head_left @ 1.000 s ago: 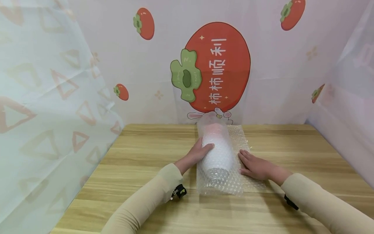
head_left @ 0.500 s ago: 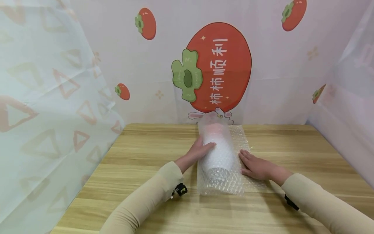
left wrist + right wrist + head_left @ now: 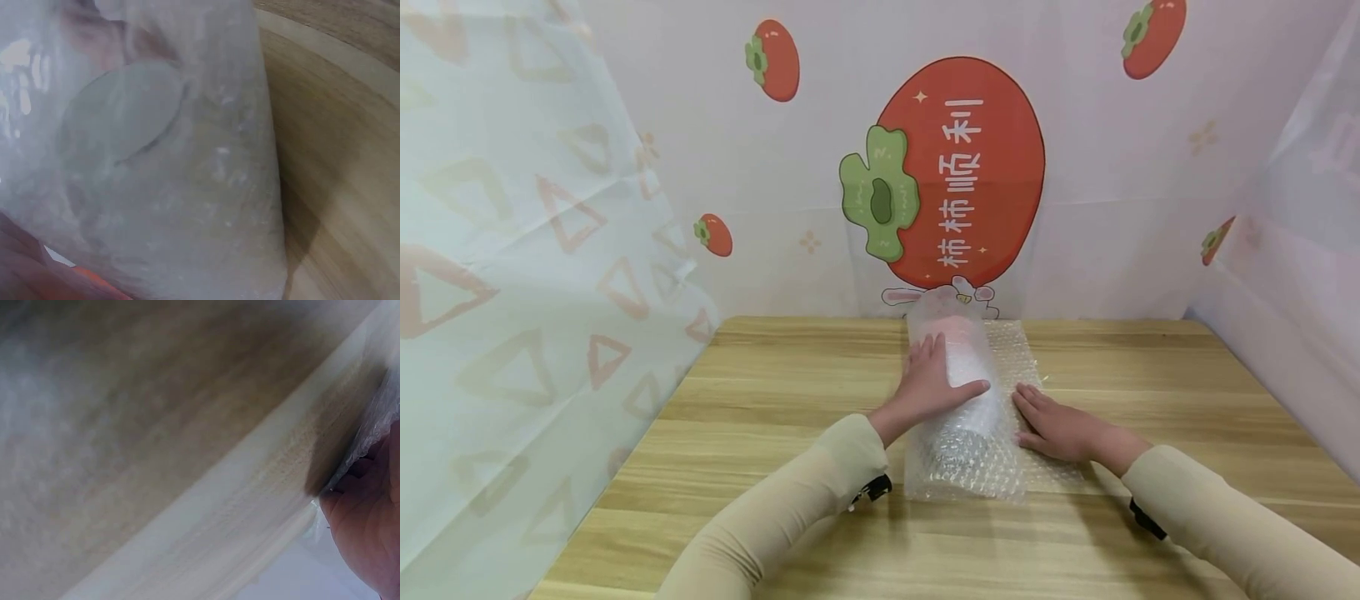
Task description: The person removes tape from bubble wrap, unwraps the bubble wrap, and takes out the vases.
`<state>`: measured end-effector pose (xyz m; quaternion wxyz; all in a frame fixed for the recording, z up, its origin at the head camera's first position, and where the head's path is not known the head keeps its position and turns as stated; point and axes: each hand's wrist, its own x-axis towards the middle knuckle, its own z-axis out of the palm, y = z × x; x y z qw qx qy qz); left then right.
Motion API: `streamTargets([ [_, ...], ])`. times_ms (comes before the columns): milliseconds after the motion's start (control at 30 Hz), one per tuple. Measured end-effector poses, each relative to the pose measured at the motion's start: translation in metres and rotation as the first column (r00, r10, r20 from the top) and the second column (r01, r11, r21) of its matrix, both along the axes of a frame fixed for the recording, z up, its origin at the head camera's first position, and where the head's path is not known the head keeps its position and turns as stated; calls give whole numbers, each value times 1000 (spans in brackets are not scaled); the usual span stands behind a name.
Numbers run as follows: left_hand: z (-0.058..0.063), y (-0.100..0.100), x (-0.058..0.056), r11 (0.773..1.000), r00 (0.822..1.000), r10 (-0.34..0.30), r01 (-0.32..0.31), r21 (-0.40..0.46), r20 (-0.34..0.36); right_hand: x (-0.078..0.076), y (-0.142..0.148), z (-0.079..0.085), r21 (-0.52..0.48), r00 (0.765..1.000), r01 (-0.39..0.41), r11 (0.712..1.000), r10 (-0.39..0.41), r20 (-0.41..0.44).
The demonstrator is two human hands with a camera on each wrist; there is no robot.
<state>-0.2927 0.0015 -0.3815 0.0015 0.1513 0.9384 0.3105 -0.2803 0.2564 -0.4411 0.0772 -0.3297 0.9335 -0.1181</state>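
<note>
A white cylindrical object [image 3: 976,364] with a pinkish far end lies lengthwise under bubble wrap [image 3: 970,471] in the middle of the table; what it is exactly, the wrap blurs. My left hand [image 3: 927,385] rests over its left side, fingers pointing away and thumb stretched across the top. To the right, my right hand [image 3: 1058,427] presses flat on the part of the sheet that lies on the table. Through the film [image 3: 187,219] in the left wrist view a round end [image 3: 125,112] shows. The right wrist view has my right hand [image 3: 369,515] at the sheet's edge.
The wooden table [image 3: 775,400] reaches back to a pale cloth backdrop [image 3: 1112,150] printed with persimmons. Cloth walls stand at the left [image 3: 512,292] and the right [image 3: 1292,333]. A small black device [image 3: 874,487] sits under the left sleeve.
My left hand has let go of the object's side and shifted up and over it, its fingers now straightened along the wrap. My right hand stays in place.
</note>
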Motion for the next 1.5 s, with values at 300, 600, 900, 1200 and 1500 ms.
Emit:
streamTargets([
  [300, 1, 8, 4, 996, 999, 15, -13, -85, 31, 0, -1, 1, 10, 1000, 0, 1000, 0, 13],
  [600, 1, 10, 5, 991, 999, 33, -29, -128, 31, 0, -3, 2, 10, 1000, 19, 1000, -19, -7],
  [900, 2, 11, 5, 992, 999, 47, -44, -118, 23, 0, -4, 0, 9, 1000, 19, 1000, -19, -6],
  [1200, 2, 3, 6, 1000, 999, 28, -28, -4, 16, 2, -4, 3, -4, 1000, 20, 1000, -20, -2],
  [1500, -3, -10, 1, 987, 1000, -8, 9, 159, -3, 2, -3, 1, -15, 1000, 15, 1000, -15, -21],
])
